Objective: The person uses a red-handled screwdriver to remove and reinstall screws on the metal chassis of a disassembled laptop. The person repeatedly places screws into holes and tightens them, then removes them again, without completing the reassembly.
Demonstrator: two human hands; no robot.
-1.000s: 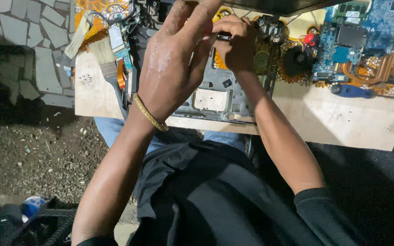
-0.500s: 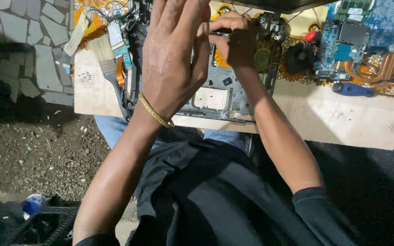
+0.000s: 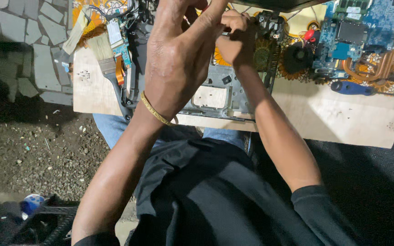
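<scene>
Table [image 3: 343,118]: a pale wooden board across the person's lap; it carries all the parts.
Laptop chassis [image 3: 224,93]: grey metal frame, lying flat on the table near its front edge – this is the thing being worked on, and both hands are over its far part.
Blue circuit board [image 3: 365,27]: to the right of the chassis, at the far side of the table, with copper heat pipes below it.
Left hand [image 3: 178,59]: raised above the left part of the chassis, back of the hand toward the camera, a gold bangle on the wrist; the fingers come together at the top, but what they pinch is hidden, so I cannot tell the grip.
Right hand [image 3: 235,38]: over the far middle of the chassis, fingers curled closed around a small dark thing, probably a tool handle – too hidden to name.
Brush [image 3: 108,64]: left of the chassis, bristles pointing away from the person.
Blue screwdriver [image 3: 352,87]: right of the chassis, lying apart from both hands.
Step in hand: it seems a small fastener or part at the far edge of the chassis is being loosened.
Next move needs: a steady chassis and a fine pinch, I judge, since the part is small.
</scene>
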